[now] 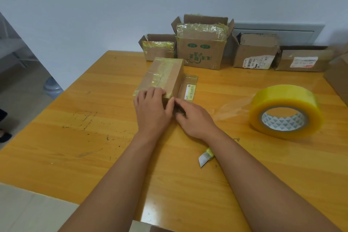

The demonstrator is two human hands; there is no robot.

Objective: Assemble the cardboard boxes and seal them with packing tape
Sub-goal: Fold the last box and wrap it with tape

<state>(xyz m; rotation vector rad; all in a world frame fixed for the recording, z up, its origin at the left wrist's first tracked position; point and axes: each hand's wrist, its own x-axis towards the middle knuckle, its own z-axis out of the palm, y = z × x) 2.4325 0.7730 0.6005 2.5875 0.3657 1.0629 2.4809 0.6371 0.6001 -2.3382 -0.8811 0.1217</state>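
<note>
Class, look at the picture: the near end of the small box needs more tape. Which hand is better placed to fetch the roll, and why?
Probably the right hand. The tape roll sits on the table to its right, with nothing between them. The left hand rests on the box and can steady it.

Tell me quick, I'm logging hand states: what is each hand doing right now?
Left hand: fingers lie over the near end of the small taped box, pressing it; not gripping.
Right hand: at the box's near end; grasp cannot be told.
</note>
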